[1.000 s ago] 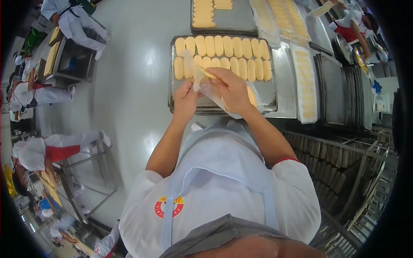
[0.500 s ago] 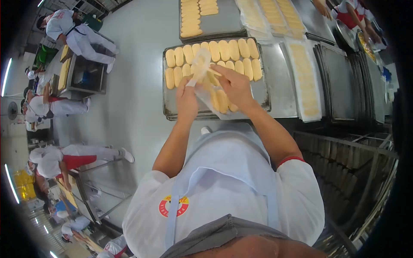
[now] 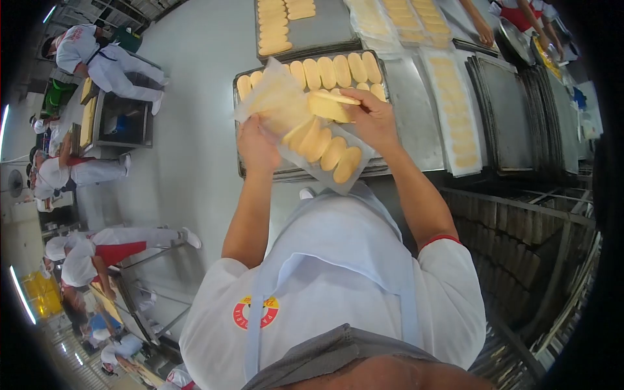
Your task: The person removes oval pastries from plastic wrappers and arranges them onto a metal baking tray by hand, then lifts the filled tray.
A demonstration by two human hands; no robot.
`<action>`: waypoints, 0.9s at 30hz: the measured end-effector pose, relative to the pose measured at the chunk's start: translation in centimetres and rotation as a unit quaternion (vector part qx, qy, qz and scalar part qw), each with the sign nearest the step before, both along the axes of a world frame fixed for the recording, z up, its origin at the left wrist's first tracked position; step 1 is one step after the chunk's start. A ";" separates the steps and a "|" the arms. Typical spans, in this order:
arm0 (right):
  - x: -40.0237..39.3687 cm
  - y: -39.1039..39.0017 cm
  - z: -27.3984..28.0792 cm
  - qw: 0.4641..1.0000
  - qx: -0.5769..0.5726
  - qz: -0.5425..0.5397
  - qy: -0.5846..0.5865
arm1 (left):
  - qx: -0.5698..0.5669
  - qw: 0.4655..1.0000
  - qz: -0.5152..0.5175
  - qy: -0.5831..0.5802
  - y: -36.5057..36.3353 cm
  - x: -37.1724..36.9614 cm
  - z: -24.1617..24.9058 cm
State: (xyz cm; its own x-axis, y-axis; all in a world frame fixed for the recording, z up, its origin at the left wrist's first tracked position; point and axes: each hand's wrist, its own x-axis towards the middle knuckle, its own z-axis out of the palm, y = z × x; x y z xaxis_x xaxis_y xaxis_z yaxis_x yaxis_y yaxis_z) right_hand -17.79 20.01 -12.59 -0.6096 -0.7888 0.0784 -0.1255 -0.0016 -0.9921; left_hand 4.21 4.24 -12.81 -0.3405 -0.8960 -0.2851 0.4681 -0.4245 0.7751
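My left hand [image 3: 258, 144] grips the left side of a sheet of translucent baking paper [image 3: 270, 97], thumb on top. The paper tilts over the tray, and a row of golden ladyfingers [image 3: 333, 153] lies along its near part. In my right hand [image 3: 375, 121] are ladyfingers [image 3: 331, 104], pinched between thumb and fingers and lifted off the sheet. Below is a dark metal baking tray [image 3: 237, 153] with rows of pale oval ladyfingers [image 3: 326, 73] at its far side, partly hidden by the paper.
Beyond sits another tray [image 3: 312, 36] of ladyfingers. To the right lie a papered strip of ladyfingers [image 3: 453, 110] and stacked baking trays [image 3: 504, 123]. A person's hand [image 3: 482, 31] reaches in at top right. Several people work at tables on the left; a rack [image 3: 520, 260] stands lower right.
The baking paper has been spread open toward the left with my left hand. My right hand has moved slightly right, peeling ladyfingers away from the sheet.
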 end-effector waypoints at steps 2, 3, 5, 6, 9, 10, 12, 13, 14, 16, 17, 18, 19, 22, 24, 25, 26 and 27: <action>-0.8 0.5 -0.1 1.000 -0.012 -0.017 -0.022 | 0.004 0.999 0.002 0.040 -0.8 0.3 -0.6; -1.3 0.8 -0.2 0.999 -0.017 -0.025 -0.035 | 0.007 1.000 0.014 0.018 -1.7 0.7 -1.8; -2.3 1.6 0.3 0.997 0.014 -0.046 -0.059 | 0.013 0.999 0.035 -0.027 -3.4 1.7 -4.3; -2.9 2.2 0.8 0.995 0.030 -0.058 -0.071 | 0.010 0.999 0.033 -0.020 -3.7 2.2 -4.9; -3.9 4.6 2.9 0.969 0.154 -0.101 0.164 | 0.008 1.000 0.020 -0.003 -3.8 3.2 -3.7; -4.5 5.7 2.4 0.939 0.154 -0.077 0.298 | 0.012 1.000 0.016 0.001 -3.7 3.8 -2.8; -5.2 8.0 0.4 0.826 0.147 -0.020 0.543 | 0.019 1.000 0.020 0.004 -3.8 5.3 -2.3; -4.4 8.9 -0.2 0.809 0.143 0.016 0.570 | 0.023 0.999 0.028 0.003 -4.1 6.0 -2.4; -3.2 9.9 -0.7 0.790 0.137 0.051 0.595 | 0.025 0.999 0.036 0.002 -4.3 6.6 -2.4; -1.1 11.3 -2.3 0.779 0.141 0.089 0.605 | -0.017 0.998 0.053 -0.037 -4.7 7.8 -4.3; -0.1 11.6 -3.1 0.788 0.150 0.093 0.590 | -0.038 0.996 0.062 -0.056 -4.6 8.2 -5.2; 0.5 11.9 -3.8 0.797 0.159 0.100 0.575 | -0.035 0.996 0.061 -0.058 -4.4 8.6 -6.1; 1.1 11.8 -3.1 0.808 0.158 0.091 0.561 | -0.031 0.996 0.061 -0.061 -4.0 9.1 -6.6; 2.1 11.4 -1.3 0.828 0.162 0.064 0.533 | 0.016 0.994 0.069 -0.079 -2.0 9.6 -6.3; 2.0 11.5 -1.7 0.824 0.175 0.050 0.536 | 0.035 0.993 0.063 -0.090 -0.5 9.2 -5.2; 1.9 11.6 -2.0 0.822 0.188 0.048 0.536 | 0.033 0.993 0.057 -0.094 0.1 9.0 -4.5; 1.8 11.6 -2.5 0.819 0.200 0.048 0.536 | 0.031 0.993 0.052 -0.098 0.5 9.2 -4.1; 1.7 11.5 -2.9 0.816 0.211 0.048 0.536 | -0.048 0.983 0.005 -0.176 0.7 9.9 -4.8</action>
State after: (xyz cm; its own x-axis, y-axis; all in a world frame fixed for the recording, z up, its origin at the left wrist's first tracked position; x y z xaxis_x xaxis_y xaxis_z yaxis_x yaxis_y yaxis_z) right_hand -16.07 31.55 -15.52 -0.3026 -0.9239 0.2344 -0.9410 0.2504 -0.2275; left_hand 14.15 4.96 -17.59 -0.2264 -0.9272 -0.2983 0.1671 -0.3387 0.9259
